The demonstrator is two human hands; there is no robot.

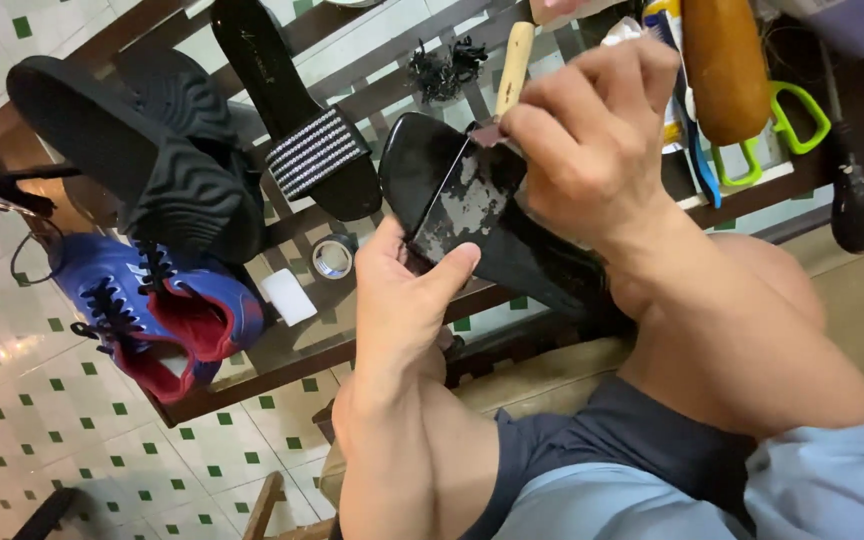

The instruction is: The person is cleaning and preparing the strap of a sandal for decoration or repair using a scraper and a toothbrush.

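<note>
My left hand (402, 300) grips a black sandal (472, 215) from below, thumb pressed on its worn, glue-streaked sole layer that is peeled up from the base. My right hand (582, 140) holds a tool with a pale wooden handle (514, 65) at the sandal's upper edge, fingers curled around it. The tool's tip is hidden behind my fingers and the sole. Both forearms rest over my knees.
A low glass-topped wooden table (282, 345) carries a black slide (142, 150), a black strapped sandal with white stripes (297, 120), a blue and red sneaker (167, 310), a small tin (332, 257), a white block (289, 296), green-handled scissors (777, 130) and a brown bottle (724, 65).
</note>
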